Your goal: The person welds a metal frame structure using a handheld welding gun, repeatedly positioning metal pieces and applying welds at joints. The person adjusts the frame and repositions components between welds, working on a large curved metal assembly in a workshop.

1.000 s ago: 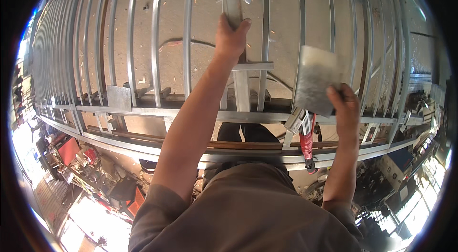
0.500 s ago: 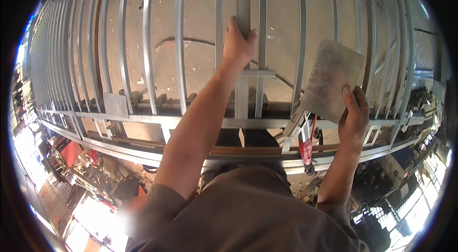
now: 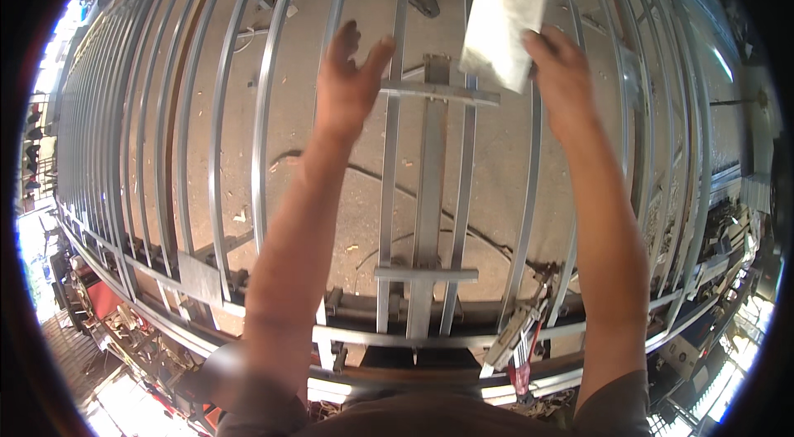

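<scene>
Metal sheet | R hand grips edge | L hand open, by crossbar

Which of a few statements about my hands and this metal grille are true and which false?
1. The right hand holds a flat metal plate. True.
2. The left hand grips a hammer. False: it holds nothing, its fingers open by a grille bar.
3. The plate lies flat on the ground. False: it is held up over the bars.
4. A short crosspiece spans the central bars between the hands. True.
</scene>
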A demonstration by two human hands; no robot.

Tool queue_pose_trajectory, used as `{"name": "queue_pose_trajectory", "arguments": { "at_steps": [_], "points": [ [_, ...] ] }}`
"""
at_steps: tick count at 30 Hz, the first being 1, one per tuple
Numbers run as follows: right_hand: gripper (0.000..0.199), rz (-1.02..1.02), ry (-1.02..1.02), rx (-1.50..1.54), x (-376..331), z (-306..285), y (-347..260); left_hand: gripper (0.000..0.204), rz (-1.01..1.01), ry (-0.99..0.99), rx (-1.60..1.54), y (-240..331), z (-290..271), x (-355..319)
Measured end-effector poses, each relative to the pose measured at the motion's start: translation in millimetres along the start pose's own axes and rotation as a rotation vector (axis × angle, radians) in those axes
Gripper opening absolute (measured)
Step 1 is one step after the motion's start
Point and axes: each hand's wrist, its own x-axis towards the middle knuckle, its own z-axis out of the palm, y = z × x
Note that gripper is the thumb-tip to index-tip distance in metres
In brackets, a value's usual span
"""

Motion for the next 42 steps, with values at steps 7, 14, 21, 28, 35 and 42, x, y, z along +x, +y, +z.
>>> {"name": "queue_pose_trajectory", "arguments": {
  "at_steps": [7, 14, 21, 28, 35, 42],
  "points": [
    [0.044, 0.03, -0.162, -0.03, 92.8, 95.2, 18.4, 0.039, -0.61, -0.456, -0.534, -37.6, 61.7, 131.3],
    [0.071, -0.029, -0.057, -0.524, 89.0, 89.6, 29.8, 0.016, -0.677, -0.578, -0.63, -63.9, 76.8, 136.4],
    [0.078, 0.265, -0.242, 0.356, 92.0, 103.0, 58.5, 0.026, -0.637, -0.463, -0.582, -46.8, 77.9, 124.3],
    [0.061, 0.335, -0.343, 0.61, 105.3, 101.2, 68.5, 0.035, -0.636, -0.501, -0.597, -54.6, 77.2, 127.8],
    [0.063, 0.324, -0.348, 0.627, 100.8, 100.3, 73.4, 0.029, -0.655, -0.502, -0.637, -51.9, 75.1, 120.3],
    [0.072, 0.349, -0.295, 0.638, 100.2, 102.8, 72.4, 0.026, -0.686, -0.517, -0.673, -52.8, 77.0, 121.3]
  ]
}}
